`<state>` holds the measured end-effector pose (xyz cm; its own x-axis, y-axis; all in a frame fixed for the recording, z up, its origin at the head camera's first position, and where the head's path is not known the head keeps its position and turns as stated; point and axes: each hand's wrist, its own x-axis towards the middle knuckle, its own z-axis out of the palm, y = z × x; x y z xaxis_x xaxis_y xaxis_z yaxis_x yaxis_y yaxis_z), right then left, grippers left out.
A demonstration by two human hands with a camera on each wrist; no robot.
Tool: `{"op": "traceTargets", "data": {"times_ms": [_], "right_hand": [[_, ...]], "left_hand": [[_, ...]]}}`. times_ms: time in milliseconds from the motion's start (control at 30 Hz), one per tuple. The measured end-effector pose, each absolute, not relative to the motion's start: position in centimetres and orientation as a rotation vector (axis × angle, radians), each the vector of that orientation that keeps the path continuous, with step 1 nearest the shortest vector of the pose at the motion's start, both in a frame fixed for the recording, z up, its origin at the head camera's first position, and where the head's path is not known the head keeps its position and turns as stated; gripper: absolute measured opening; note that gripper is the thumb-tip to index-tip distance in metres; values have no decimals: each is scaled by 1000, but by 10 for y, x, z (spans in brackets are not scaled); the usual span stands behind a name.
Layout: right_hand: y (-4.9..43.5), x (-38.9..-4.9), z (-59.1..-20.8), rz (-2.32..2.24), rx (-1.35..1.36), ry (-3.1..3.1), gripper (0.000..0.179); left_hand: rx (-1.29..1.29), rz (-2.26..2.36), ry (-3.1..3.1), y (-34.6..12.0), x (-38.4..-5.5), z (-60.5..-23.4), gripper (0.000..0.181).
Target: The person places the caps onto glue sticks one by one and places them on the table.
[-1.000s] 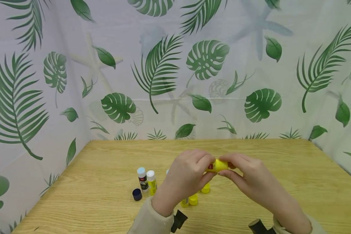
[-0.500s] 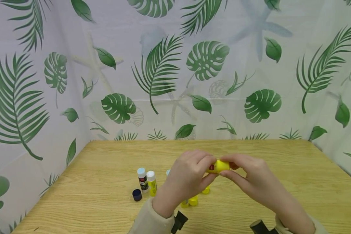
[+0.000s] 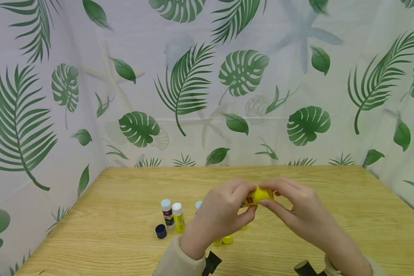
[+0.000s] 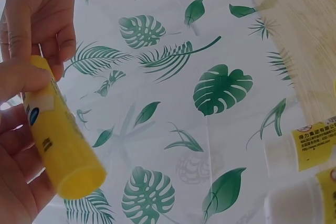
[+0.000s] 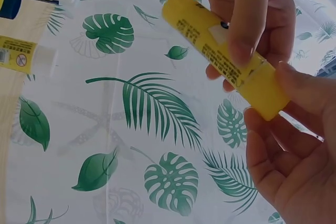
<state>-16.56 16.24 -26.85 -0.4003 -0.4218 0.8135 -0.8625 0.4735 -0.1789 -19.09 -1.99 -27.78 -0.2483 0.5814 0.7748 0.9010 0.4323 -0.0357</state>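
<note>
Bending inward, the left hand [image 3: 224,207] gripped a yellow tube [image 5: 212,48], the right hand [image 3: 298,205] pinched its end; another tube [image 4: 314,142] said "Http".

Perhaps a booth: leafy curtain [image 3: 207,92], table [image 3: 134,191]

The left hand [image 4: 16,140] grips a yellow tube [image 4: 65,140], its thumb across the upper part; the tube slants, its round lower end pointing down and right. A blue mark [image 4: 34,116] and small dark print [image 4: 47,144] show on its side. The right hand [image 4: 42,14] meets the tube's upper end. At the right edge, 2 yellow-labelled sticks [image 4: 315,145] with white caps [image 4: 294,203] are partly cut off, near a wood-grained table [image 4: 304,40]. White cloth [image 4: 173,93] with green leaf prints fills the background.
</note>
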Motion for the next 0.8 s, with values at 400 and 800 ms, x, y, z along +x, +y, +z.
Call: {"op": "traceTargets", "data": {"times_ms": [400,800], "right_hand": [[157,-162,-268,795,956,-2017,31],[155,-158,-267,826,809,-2110,36]], "left_hand": [[-1230,-545,-1981,-17,-191,-281,27],[-1228,-573,-2014,-18,-190,-282,33]]}}
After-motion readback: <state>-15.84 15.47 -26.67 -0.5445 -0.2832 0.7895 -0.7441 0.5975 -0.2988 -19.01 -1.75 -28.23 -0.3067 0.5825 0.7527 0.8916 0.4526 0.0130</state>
